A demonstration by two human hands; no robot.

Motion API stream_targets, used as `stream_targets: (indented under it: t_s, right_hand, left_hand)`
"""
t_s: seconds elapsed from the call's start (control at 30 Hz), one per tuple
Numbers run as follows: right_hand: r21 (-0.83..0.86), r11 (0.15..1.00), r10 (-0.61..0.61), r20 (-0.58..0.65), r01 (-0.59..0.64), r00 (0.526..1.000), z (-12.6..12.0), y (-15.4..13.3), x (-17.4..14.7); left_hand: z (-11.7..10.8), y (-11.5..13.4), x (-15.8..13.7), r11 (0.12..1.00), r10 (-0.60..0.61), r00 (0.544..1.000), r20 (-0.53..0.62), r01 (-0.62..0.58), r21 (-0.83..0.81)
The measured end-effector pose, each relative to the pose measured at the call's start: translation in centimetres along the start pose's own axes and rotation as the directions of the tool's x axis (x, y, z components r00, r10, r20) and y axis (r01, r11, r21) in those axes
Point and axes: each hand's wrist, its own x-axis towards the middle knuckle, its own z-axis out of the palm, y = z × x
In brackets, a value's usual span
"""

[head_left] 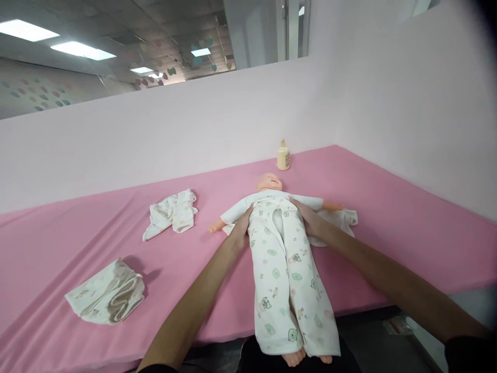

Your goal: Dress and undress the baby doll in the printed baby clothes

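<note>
Head view: trousers (275,269) lie between left hand (244,224) and right hand (308,215), both gripping the waistband (272,203).

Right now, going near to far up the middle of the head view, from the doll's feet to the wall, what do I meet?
The doll's bare feet → printed baby pants → white top → doll's head → cream-coloured bottle → white wall.
</note>
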Motion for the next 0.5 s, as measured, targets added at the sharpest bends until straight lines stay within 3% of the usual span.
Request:
stream_targets:
  t_s: [0.1,0.33,0.5]
  right_hand:
    - [0.200,0.977,0.060,0.068,-0.073,0.996,0.03,0.27,0.16]
    - [0.052,0.998,0.030,0.027,-0.032,0.999,0.08,0.47,0.28]
    - [0.257,0.966,0.029,0.059,-0.044,0.998,0.13,0.27,0.05]
  left_hand:
    - [0.22,-0.32,0.16,0.999,0.030,0.999,0.040,-0.029,-0.034]
    - [0.20,-0.75,0.59,0.990,0.127,0.991,0.037,-0.129,0.050]
    - [-0.10,-1.02,0.78,0.988,0.148,0.988,0.053,-0.150,0.038]
